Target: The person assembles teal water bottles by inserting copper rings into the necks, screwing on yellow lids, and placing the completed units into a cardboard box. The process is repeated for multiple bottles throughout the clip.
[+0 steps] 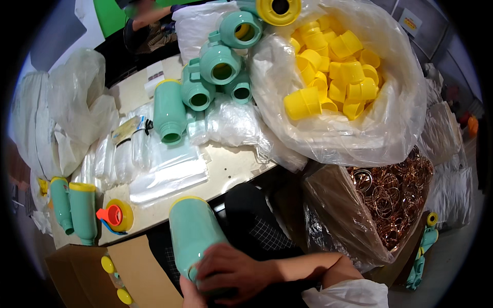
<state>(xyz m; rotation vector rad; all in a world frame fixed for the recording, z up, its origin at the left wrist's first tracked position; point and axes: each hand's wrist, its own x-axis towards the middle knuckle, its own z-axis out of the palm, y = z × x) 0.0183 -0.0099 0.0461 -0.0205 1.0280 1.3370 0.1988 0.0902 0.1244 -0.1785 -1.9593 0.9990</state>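
Over my lap is a mint-green flask body (pixel 194 226) with a yellow ring round its upper end. My right hand (pixel 231 271) curls over the lower end, its fingers bent against the flask. My left hand (pixel 190 293) grips the same end from below; only a small part of it shows, and the flask's neck is hidden behind both hands. On the table edge to the left sit a yellow round part (pixel 125 215) and an orange-red ring-shaped piece (pixel 110 215) with a blue strip.
Several green flasks (pixel 221 64) are stacked on the table (pixel 231 164) among clear plastic bags (pixel 167 177). A large bag (pixel 277 133) of yellow cups (pixel 352 72) stands right, above a lined box (pixel 334 205) of copper-coloured rings (pixel 395 200). A cardboard box (pixel 82 272) is lower left. Another person (pixel 149 25) works beyond.
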